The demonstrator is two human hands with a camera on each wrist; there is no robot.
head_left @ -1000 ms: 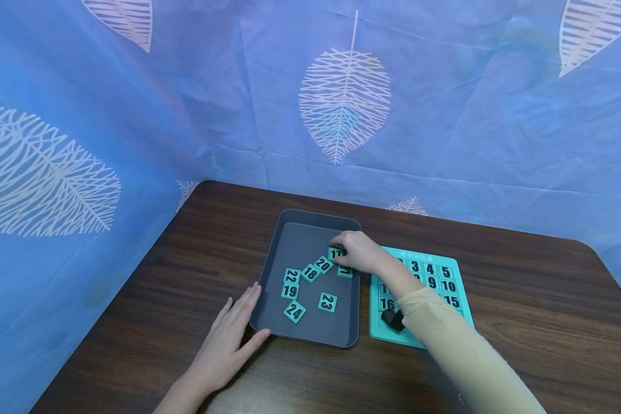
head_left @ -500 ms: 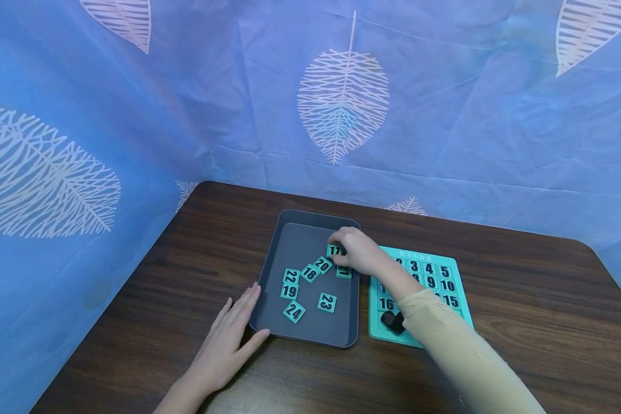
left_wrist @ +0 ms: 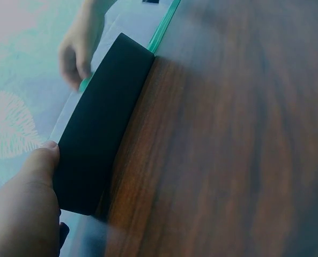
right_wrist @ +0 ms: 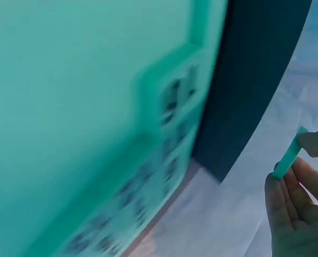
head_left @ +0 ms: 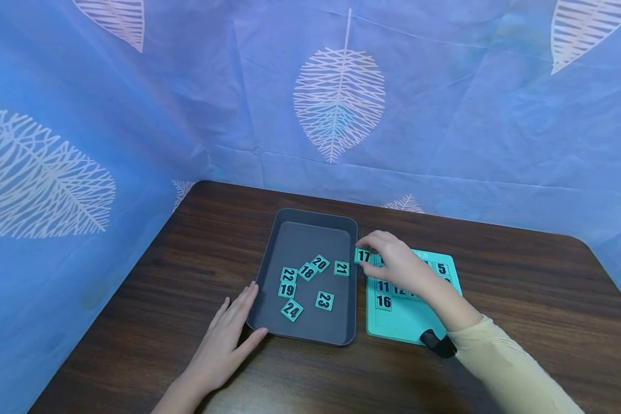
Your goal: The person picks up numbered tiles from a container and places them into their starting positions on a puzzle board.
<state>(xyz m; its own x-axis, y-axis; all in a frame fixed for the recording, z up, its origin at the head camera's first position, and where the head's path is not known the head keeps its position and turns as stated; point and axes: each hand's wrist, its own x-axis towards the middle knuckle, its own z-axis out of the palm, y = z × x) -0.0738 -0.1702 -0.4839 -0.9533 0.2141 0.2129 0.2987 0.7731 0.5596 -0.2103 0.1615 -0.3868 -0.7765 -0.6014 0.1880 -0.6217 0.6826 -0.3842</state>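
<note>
My right hand (head_left: 395, 261) pinches a teal number tile marked 17 (head_left: 363, 256) between thumb and fingers, held over the gap between tray and board. In the right wrist view the same tile (right_wrist: 289, 156) appears edge-on. Beneath the hand lies a teal number board (head_left: 409, 328), with tiles in its upper rows and the 16 tile (head_left: 384, 301) at the left of the fourth row. My left hand (head_left: 222, 345) rests with straight fingers against the left front corner of a dark grey tray (head_left: 310, 339). Loose tiles in that tray include 21 (head_left: 342, 268), 23 (head_left: 324, 301) and 24 (head_left: 292, 310).
Tray and board lie side by side on a dark wooden table (head_left: 522, 276). A blue cloth with leaf prints (head_left: 445, 115) hangs behind and to the left. A black wrist device (head_left: 439, 344) sits by the right sleeve, over the board's front edge.
My right hand has lifted the 17 tile out of the tray and carried it right, toward the board. The 21 tile is now uncovered. The left hand stays at the tray's corner.
</note>
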